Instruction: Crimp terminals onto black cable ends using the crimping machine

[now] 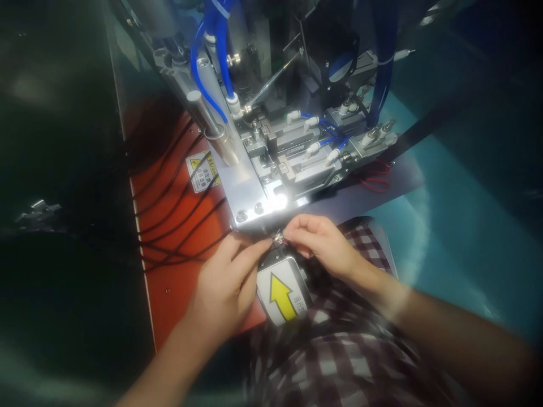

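A small shiny metal part [279,238] sits between my two hands, just below the front edge of the machine's metal plate [244,195]. From the right, my right hand [319,240] pinches it between thumb and fingertips. On the other side my left hand [227,277] is closed, with a fingertip against the part; its lower fingers are partly hidden. The part is too small for me to tell its kind. Right below the hands is a white cover [278,291] with a yellow arrow on it.
Pneumatic cylinders [314,164] with white fittings and blue air tubes [223,51] stand beyond the plate. Black cables [169,212] cross the orange base [167,257] at left, near a warning label [202,172]. A metal post [212,127] rises beside the plate.
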`<move>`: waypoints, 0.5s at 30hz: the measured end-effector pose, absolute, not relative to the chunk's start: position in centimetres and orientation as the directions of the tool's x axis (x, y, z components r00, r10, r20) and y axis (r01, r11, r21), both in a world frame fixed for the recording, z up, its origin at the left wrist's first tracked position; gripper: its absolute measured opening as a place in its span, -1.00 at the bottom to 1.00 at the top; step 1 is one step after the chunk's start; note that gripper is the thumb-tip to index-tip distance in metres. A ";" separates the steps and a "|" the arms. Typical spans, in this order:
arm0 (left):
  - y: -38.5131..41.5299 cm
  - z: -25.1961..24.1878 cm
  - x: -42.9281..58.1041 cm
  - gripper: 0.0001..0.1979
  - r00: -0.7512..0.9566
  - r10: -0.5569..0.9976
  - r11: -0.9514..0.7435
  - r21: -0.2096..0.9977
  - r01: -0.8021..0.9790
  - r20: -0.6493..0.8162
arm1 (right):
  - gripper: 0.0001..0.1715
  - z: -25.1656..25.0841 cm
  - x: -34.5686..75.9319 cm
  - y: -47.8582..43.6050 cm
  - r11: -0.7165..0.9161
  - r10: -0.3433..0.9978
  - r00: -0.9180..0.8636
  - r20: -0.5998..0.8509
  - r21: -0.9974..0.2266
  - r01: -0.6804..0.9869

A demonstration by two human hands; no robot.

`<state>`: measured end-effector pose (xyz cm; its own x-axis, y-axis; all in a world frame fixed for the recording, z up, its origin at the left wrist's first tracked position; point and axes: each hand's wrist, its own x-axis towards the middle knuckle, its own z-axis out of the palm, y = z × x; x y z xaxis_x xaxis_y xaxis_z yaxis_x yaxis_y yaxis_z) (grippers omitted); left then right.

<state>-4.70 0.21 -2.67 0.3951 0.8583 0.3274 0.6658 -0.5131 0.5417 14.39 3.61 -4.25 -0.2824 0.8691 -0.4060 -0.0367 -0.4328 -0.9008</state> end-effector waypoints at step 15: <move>0.1 -2.7 -4.4 -0.73 0.401 0.858 -0.513 0.490 0.705 0.321 | -0.78 -4.0 14.3 3.7 -0.436 0.871 -0.256 -0.420 -0.900 -0.006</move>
<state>-4.42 0.07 -2.72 0.4013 0.8580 0.3206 0.7052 -0.5127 0.4897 14.31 3.65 -3.97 -0.2564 0.8707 -0.4196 -0.0063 -0.4356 -0.9001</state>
